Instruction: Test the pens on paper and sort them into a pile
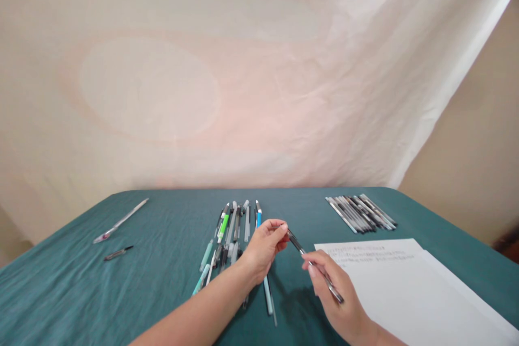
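Both hands are on one dark pen (298, 246) with a clear barrel, held in the air above the table. My left hand (267, 246) pinches its upper end between thumb and fingers. Lower down, my right hand (330, 281) is closed around the barrel, and the pen's other end sticks out past the palm. Beneath and behind my left hand lies a loose group of pens, among them a green pen (223, 227), a blue pen (259, 218) and a pale teal pen (268, 297). My left forearm hides part of that group.
A row of pens (360, 213) lies side by side at the back right. White paper sheets (389, 297) with handwriting along the top lie at the right. On the left are a long clear pen (121, 220) and a short dark pen piece (118, 253). Green cloth (170, 227) covers the table.
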Available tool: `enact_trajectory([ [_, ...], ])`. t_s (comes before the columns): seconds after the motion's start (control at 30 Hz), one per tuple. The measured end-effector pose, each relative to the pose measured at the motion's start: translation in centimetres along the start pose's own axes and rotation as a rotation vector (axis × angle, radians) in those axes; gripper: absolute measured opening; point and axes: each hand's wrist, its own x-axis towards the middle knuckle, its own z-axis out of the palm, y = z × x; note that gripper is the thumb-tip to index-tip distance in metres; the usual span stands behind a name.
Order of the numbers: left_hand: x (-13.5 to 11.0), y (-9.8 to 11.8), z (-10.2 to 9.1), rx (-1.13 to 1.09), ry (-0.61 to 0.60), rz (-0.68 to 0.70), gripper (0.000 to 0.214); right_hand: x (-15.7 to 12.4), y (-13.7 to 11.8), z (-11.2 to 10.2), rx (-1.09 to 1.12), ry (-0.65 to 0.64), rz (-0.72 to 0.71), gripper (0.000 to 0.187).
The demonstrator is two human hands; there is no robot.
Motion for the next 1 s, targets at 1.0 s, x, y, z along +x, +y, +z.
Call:
enact_trajectory([
  [1.0,-1.4,-1.0,1.3,0.069,-0.118,0.110,0.038,0.3,-0.5,0.1,-0.045,-0.022,-0.061,0.026],
])
